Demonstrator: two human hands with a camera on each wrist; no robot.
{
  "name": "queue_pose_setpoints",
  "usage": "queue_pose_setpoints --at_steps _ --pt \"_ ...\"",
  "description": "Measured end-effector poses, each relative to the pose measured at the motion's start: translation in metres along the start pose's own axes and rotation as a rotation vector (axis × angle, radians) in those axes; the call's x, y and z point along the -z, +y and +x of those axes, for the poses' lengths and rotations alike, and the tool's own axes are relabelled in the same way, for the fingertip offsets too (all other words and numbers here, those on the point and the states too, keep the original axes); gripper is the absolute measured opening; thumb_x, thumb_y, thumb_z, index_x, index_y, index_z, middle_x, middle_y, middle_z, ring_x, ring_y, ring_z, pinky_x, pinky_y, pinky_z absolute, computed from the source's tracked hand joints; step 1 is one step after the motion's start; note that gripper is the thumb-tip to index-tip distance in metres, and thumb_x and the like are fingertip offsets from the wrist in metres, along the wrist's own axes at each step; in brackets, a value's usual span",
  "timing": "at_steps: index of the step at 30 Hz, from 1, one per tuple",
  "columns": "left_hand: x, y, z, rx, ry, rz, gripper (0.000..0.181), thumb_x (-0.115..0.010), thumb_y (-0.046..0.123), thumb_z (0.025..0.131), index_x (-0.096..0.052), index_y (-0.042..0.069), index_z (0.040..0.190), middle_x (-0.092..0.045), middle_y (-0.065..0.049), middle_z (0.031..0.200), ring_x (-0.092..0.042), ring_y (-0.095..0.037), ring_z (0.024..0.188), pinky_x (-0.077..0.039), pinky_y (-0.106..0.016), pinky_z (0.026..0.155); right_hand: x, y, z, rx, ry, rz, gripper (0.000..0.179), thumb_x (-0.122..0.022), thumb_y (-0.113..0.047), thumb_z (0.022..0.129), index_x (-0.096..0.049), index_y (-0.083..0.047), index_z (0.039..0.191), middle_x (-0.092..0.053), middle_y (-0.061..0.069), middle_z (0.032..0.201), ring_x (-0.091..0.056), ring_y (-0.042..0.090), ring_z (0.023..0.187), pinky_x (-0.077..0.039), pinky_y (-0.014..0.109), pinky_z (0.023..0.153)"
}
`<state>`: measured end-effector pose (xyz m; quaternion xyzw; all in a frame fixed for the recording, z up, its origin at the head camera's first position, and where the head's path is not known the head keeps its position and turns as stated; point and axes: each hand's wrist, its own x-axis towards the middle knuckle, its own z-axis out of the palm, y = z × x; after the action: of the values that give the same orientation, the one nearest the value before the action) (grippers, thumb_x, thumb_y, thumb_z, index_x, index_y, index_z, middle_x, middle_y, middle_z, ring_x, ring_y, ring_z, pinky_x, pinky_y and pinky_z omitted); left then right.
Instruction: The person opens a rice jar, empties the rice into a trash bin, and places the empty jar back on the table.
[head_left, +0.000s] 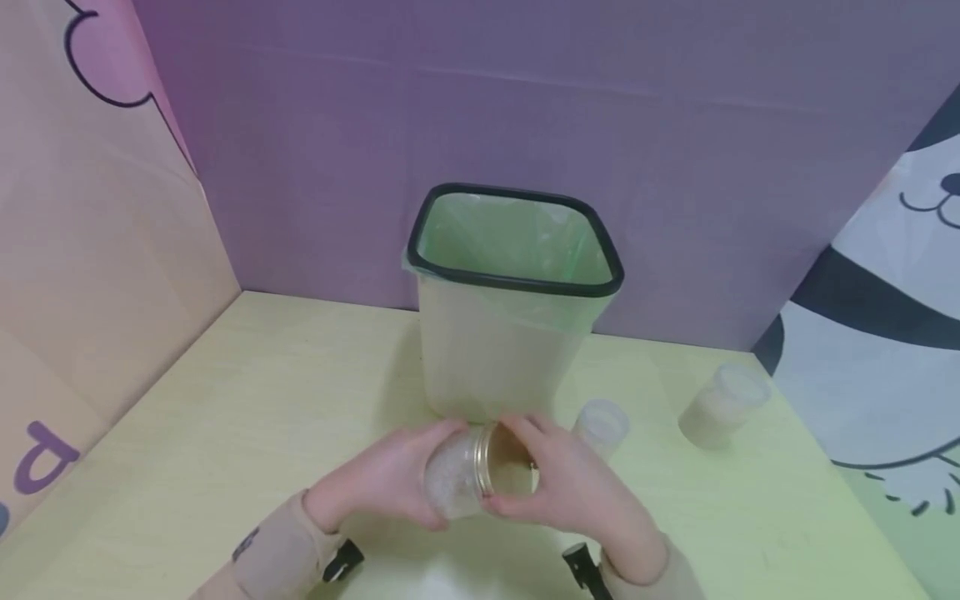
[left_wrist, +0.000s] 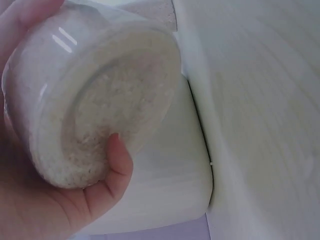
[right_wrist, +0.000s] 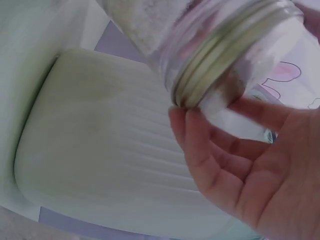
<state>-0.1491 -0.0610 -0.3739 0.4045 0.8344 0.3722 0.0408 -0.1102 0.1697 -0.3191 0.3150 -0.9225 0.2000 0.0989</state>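
Note:
A clear jar (head_left: 452, 477) lies tilted on its side between both hands, in front of the bin. White, rice-like grains (left_wrist: 112, 100) show through its base in the left wrist view. My left hand (head_left: 405, 475) grips the jar's body, thumb and fingers wrapped round its sides near the base. My right hand (head_left: 566, 479) holds the gold screw lid (head_left: 483, 460) at the other end, thumb and fingers at opposite sides of its rim. In the right wrist view, fingertips (right_wrist: 192, 117) press the lower edge of the gold lid (right_wrist: 225, 50).
A pale bin (head_left: 495, 350) with a black rim and green liner stands behind the hands. Right of it is a clear-topped container (head_left: 602, 423), partly behind my right hand. Farther right stands another, with tan contents (head_left: 708, 417). Printed walls enclose the table (head_left: 285, 383).

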Motion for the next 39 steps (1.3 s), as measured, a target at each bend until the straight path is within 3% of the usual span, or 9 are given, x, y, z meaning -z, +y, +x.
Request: queue_pose_setpoints --at_steps 5,7,10,15,19,26,30,34,39 --pt "0.001 -0.003 0.0 -0.007 -0.001 -0.056 0.093 -0.088 0.014 0.049 -0.044 0.013 0.132 -0.061 0.001 0.113 -0.059 -0.015 0.099 -0.052 -0.027 0.083 0.002 0.006 0.0 0.253 0.059 0.035 0.084 -0.087 -0.017 0.05 -0.055 -0.016 0.128 -0.049 0.008 0.121 -0.05 0.019 0.106 -0.053 0.036 0.084" --pt "0.002 -0.004 0.0 -0.001 -0.003 -0.086 0.093 -0.088 0.013 0.05 -0.044 0.013 0.132 -0.061 0.001 0.114 -0.059 -0.016 0.1 -0.052 -0.028 0.084 0.003 0.009 0.001 0.307 0.07 0.057 0.086 -0.086 -0.012 0.048 -0.054 -0.016 0.128 -0.047 0.009 0.125 -0.048 0.021 0.11 -0.053 0.037 0.086" --pt "0.004 -0.005 0.0 0.022 0.003 -0.11 0.094 -0.087 0.013 0.05 -0.044 0.013 0.133 -0.061 0.0 0.115 -0.059 -0.018 0.1 -0.053 -0.029 0.082 0.004 0.012 0.002 0.321 0.077 0.094 0.085 -0.085 -0.01 0.052 -0.052 -0.016 0.129 -0.045 0.009 0.129 -0.047 0.022 0.115 -0.052 0.037 0.089" --pt "0.005 -0.007 0.001 0.041 0.052 -0.136 0.098 -0.088 0.014 0.049 -0.042 0.008 0.135 -0.06 -0.006 0.118 -0.059 -0.024 0.104 -0.053 -0.037 0.086 0.01 0.017 0.002 0.303 0.15 0.203 0.083 -0.086 -0.009 0.055 -0.05 -0.014 0.131 -0.046 0.008 0.135 -0.046 0.022 0.123 -0.049 0.034 0.097" --pt "0.007 -0.008 0.001 0.03 0.087 -0.209 0.098 -0.089 0.012 0.051 -0.04 0.004 0.135 -0.057 -0.014 0.124 -0.056 -0.032 0.11 -0.051 -0.047 0.09 0.013 0.02 0.004 0.308 0.251 0.365 0.085 -0.084 -0.001 0.054 -0.048 -0.004 0.131 -0.044 0.015 0.138 -0.044 0.019 0.128 -0.045 0.029 0.102" --pt "0.013 -0.011 -0.001 0.05 0.156 -0.268 0.098 -0.089 0.014 0.051 -0.039 0.008 0.135 -0.053 -0.018 0.127 -0.052 -0.037 0.113 -0.049 -0.053 0.092 0.011 0.019 0.009 0.197 0.339 0.716 0.092 -0.077 0.014 0.058 -0.032 0.008 0.138 -0.037 0.014 0.147 -0.043 0.014 0.13 -0.049 0.03 0.096" --pt "0.019 -0.013 -0.003 0.052 0.182 -0.273 0.098 -0.089 0.012 0.051 -0.039 0.007 0.135 -0.053 -0.018 0.127 -0.052 -0.037 0.114 -0.048 -0.054 0.092 0.008 0.022 0.013 0.251 0.354 0.881 0.09 -0.072 0.018 0.061 -0.031 0.005 0.139 -0.04 0.011 0.143 -0.051 0.017 0.121 -0.053 0.029 0.09" --pt "0.026 -0.018 -0.005 0.111 0.209 -0.241 0.1 -0.089 0.014 0.05 -0.04 0.009 0.136 -0.055 -0.015 0.126 -0.053 -0.034 0.112 -0.048 -0.052 0.092 0.005 0.021 0.012 0.188 0.329 0.901 0.082 -0.071 0.016 0.063 -0.031 0.007 0.135 -0.042 0.015 0.135 -0.055 0.015 0.111 -0.054 0.027 0.086" --pt "0.038 -0.029 -0.011 0.176 0.279 -0.186 0.1 -0.09 0.017 0.05 -0.039 0.011 0.137 -0.053 -0.016 0.128 -0.053 -0.033 0.111 -0.048 -0.051 0.091 -0.003 0.017 0.009 0.058 0.258 0.694 0.068 -0.078 0.007 0.062 -0.041 0.007 0.12 -0.048 0.022 0.12 -0.056 0.013 0.106 -0.052 0.033 0.093"
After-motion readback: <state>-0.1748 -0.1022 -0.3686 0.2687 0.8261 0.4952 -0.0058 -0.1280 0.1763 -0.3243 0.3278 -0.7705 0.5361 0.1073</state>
